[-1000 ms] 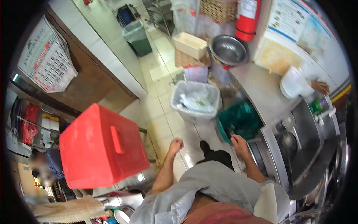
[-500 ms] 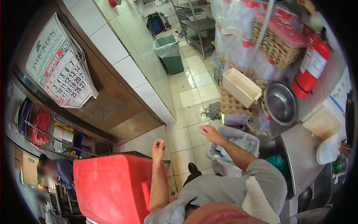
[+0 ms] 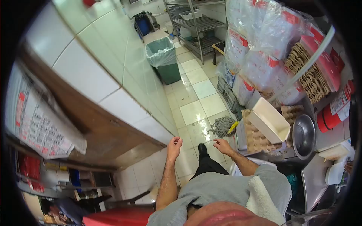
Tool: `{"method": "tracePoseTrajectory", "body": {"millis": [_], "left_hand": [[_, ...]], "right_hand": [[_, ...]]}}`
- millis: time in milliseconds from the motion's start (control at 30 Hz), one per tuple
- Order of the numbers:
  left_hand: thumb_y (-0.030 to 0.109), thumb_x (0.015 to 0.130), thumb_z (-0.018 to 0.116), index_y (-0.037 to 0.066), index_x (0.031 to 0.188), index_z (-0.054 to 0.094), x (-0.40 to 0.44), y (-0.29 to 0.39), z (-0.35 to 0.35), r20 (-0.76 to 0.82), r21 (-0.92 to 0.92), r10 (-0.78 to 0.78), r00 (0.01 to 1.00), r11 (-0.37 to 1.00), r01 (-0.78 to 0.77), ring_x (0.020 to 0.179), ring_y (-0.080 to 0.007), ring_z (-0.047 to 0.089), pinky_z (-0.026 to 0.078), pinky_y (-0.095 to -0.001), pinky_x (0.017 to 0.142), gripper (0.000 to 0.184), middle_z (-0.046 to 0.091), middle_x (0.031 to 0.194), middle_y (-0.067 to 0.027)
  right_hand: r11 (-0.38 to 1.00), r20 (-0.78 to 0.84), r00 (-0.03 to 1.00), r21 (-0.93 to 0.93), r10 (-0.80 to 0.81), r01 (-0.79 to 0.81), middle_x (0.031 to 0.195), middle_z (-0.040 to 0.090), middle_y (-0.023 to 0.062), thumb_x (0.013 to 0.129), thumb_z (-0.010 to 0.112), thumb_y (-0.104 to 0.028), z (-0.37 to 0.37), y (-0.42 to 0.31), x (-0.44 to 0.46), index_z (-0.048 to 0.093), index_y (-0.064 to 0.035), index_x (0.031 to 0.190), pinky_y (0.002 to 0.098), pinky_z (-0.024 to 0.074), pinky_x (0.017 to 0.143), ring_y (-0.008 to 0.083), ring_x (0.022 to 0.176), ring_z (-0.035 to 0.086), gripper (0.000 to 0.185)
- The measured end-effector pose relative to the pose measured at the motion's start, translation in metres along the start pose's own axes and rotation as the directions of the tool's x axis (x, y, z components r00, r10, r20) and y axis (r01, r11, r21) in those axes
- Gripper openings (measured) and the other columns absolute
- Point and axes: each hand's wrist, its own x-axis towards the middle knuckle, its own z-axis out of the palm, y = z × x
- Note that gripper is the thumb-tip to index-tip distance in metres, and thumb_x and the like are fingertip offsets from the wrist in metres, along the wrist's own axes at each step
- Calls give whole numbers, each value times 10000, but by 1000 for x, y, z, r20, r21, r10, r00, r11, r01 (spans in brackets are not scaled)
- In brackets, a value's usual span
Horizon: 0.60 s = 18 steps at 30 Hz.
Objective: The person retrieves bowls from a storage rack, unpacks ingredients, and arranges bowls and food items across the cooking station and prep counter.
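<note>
My left hand (image 3: 174,146) is raised in front of my body with its fingers curled in and nothing visible in it. It is nearest to the tiled wall corner (image 3: 160,132). My right hand (image 3: 224,145) hangs over the floor with its fingers loosely stretched and holds nothing. Just beyond it a grey mop head (image 3: 223,126) with a yellow part lies on the floor. To its right, a cream plastic tub (image 3: 268,119) rests tilted on egg cartons (image 3: 256,132). A metal bowl (image 3: 304,136) stands beside the tub.
Tiled floor (image 3: 194,112) runs ahead to a green lined bin (image 3: 166,64) and a metal rack (image 3: 203,26). Bagged packs (image 3: 260,67) are stacked at right, near a fire extinguisher (image 3: 332,116). A red container (image 3: 120,217) is low at left; a person (image 3: 68,211) is beyond it.
I have moved forward along the passage, one foot stepping out. The red container and calendar have slid back and left in view; the bin and mop look closer. Both hands remain empty.
</note>
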Motion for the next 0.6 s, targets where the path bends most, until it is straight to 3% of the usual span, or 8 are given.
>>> {"method": "tracePoseTrajectory", "body": {"millis": [100,233,300,400,600], "left_hand": [[232,799,563,-16,949,551,98,18,16,43,36,5,999,999,-7,677,-130,563,456,-270,638,290,603,818,-79],[223,789,572,-17,927,566,234,39,25,74,72,29,997,997,-34,674,-136,567,454,-269,637,277,606,777,-83],[215,776,586,-14,926,569,302,39,22,77,78,-6,997,997,0,684,-143,570,454,-269,641,274,608,765,-83],[205,758,606,-3,903,583,393,36,18,6,41,-1,1000,999,1,718,-153,572,453,-277,662,255,614,781,-86],[191,748,616,4,836,600,587,31,-8,-150,35,-105,983,993,112,741,-162,564,443,-297,689,208,618,794,-88]], "right_hand": [[999,-67,997,21,-23,24,856,608,170,731,588,-221,-14,-2,89,572,9,997,352,461,695,271,776,587,353],[998,-30,998,-13,-56,56,814,606,136,754,594,-225,-63,-34,219,571,0,1002,318,461,671,216,735,577,336],[990,-85,986,-18,-140,139,830,598,132,761,598,-201,-89,-55,288,569,1,1005,306,460,658,206,728,572,318],[979,-113,979,88,-172,182,861,578,137,767,592,-203,-134,-96,380,557,-6,1028,316,458,667,226,733,567,329],[982,-128,975,28,-180,185,844,573,98,771,613,-175,-209,-122,560,546,-6,1052,276,449,653,159,728,544,335]]}}
